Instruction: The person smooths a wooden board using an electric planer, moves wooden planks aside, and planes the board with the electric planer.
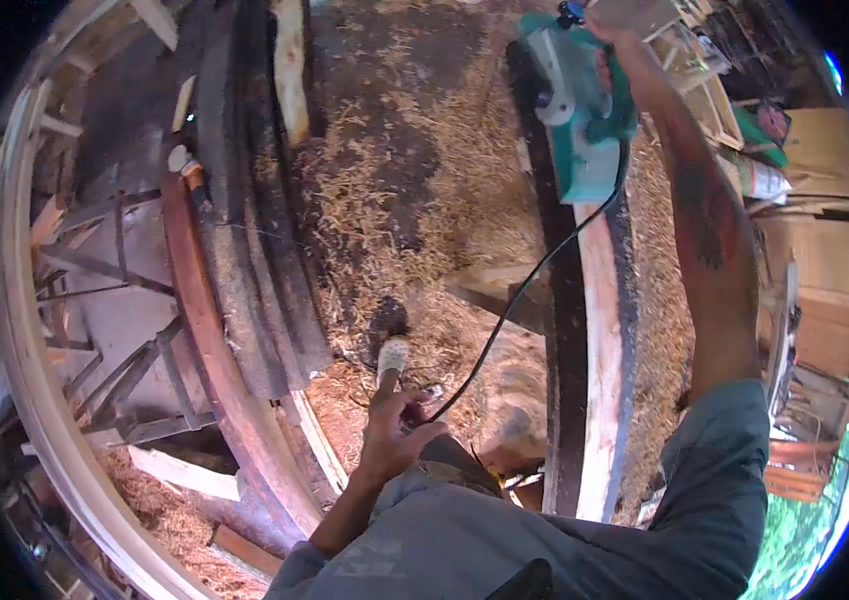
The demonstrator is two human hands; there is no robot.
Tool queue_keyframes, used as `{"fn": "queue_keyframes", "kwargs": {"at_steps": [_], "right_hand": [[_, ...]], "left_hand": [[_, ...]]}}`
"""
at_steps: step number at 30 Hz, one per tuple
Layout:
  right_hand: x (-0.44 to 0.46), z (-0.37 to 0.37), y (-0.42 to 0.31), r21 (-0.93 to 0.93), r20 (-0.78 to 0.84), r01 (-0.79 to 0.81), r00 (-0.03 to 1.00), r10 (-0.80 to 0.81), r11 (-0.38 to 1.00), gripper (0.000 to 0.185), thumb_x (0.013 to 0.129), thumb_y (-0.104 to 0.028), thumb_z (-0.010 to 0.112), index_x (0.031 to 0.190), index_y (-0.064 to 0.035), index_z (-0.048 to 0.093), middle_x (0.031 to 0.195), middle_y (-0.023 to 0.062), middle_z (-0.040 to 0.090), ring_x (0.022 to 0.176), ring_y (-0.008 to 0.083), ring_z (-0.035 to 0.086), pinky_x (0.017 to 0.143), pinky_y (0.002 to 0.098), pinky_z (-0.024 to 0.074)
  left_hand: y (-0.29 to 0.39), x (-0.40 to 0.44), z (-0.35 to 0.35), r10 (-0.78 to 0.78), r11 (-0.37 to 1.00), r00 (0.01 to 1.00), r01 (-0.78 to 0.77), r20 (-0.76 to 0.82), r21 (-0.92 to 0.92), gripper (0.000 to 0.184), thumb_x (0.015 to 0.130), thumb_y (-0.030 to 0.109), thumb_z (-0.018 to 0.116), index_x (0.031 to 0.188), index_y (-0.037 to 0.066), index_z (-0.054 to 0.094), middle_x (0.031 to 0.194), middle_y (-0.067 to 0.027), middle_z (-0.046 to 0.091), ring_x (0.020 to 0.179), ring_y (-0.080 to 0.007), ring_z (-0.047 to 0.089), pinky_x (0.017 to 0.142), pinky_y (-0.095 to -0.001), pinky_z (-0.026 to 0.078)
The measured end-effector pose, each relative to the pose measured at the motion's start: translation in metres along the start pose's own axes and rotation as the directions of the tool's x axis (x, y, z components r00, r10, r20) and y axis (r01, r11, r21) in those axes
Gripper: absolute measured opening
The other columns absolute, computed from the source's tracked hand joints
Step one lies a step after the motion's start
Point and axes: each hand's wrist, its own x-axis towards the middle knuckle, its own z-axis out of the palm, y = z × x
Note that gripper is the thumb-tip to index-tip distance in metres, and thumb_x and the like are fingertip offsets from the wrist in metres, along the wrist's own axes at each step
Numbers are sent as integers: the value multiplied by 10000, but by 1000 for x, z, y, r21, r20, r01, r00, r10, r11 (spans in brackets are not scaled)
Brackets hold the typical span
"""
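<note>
Gripping the green planer (587, 168) on top of the timber (599, 350), the right hand (614, 42) was stretched well out, and I saw the left hand (392, 435) apparently pinching the black cord (512, 305). That cord worried me! It crossed the timber's edge: slack could have snagged, a tug skewed the planer. Loose shavings (399, 190) on the ground risked a slip.

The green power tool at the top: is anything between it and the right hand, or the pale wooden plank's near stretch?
Nothing visible separates the right hand from the green power tool it grips. Nearer, a thin black cord slants over the plank, toward the left hand.
</note>
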Motion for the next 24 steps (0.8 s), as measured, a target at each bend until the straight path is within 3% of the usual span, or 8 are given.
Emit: {"fn": "queue_keyframes", "kwargs": {"at_steps": [7, 9, 11, 13, 19, 20, 23, 24], "right_hand": [[43, 2, 7, 2, -19, -46, 999, 46, 999, 494, 867, -539, 721, 728, -81, 602, 576, 8, 515, 477, 133, 492, 460, 307, 391], [10, -2, 15, -14, -33, -31, 999, 30, 999, 492, 868, -542, 719, 741, -79, 610, 576, 7, 519, 480, 129, 497, 461, 307, 392], [-38, -8, 29, -31, -36, -40, 999, 39, 999, 492, 868, -545, 717, 754, -77, 619, 575, 5, 523, 483, 126, 502, 462, 308, 393], [-99, -16, 43, -44, -29, -52, 998, 51, 998, 491, 869, -549, 715, 767, -76, 628, 575, 4, 527, 486, 122, 507, 463, 308, 394], [-375, -53, 87, -90, 14, -139, 990, 141, 986, 495, 870, -558, 709, 806, -71, 654, 574, 0, 540, 494, 112, 521, 466, 310, 397], [-428, -58, 107, -228, 13, -197, 979, 205, 954, 483, 872, -559, 706, 870, -76, 681, 574, -8, 552, 502, 100, 531, 467, 311, 400], [-613, -81, 129, -72, 7, -224, 974, 225, 972, 464, 870, -528, 718, 1101, -126, 691, 603, 2, 596, 526, 98, 546, 509, 330, 435], [-670, -88, 156, -87, -21, -219, 976, 218, 972, 491, 866, -511, 730, 1165, -125, 679, 636, 22, 627, 552, 117, 567, 538, 345, 456]], "left_hand": [[9, -12, 31, 13, 985, 985, -42, -169, -167, 462, 784, 0, 800, 1179, 12, 559, 934, -23, 568, 829, -113, 544, 754, -266, 488], [5, -21, 35, 101, 985, 985, -118, -137, -123, 484, 779, 1, 800, 1197, 10, 558, 947, -34, 593, 830, -124, 557, 770, -270, 490], [1, -38, 32, 62, 997, 958, -71, -281, -21, 431, 788, 51, 795, 1161, 1, 584, 949, -51, 588, 819, -129, 564, 733, -287, 499], [14, -54, 22, 80, 988, 963, -43, -258, 146, 434, 790, 65, 787, 1168, 0, 585, 929, -52, 601, 829, -145, 577, 756, -298, 503], [-23, -96, 8, 140, 973, 970, -96, -200, 211, 454, 780, 58, 787, 1184, 19, 585, 894, -17, 560, 807, -130, 547, 765, -283, 475], [-21, -108, 14, 148, 961, 972, -98, -183, 258, 457, 779, 51, 788, 1186, 21, 583, 886, -6, 549, 802, -125, 538, 753, -282, 469], [-16, -151, 58, 144, 977, 985, -126, -97, 169, 450, 784, 10, 767, 1194, 26, 583, 889, 5, 542, 814, -111, 528, 736, -267, 451], [-30, -162, 65, 230, 935, 973, -222, 3, 276, 471, 788, -18, 756, 1221, 32, 578, 882, -2, 555, 819, -101, 530, 731, -242, 446]]}}
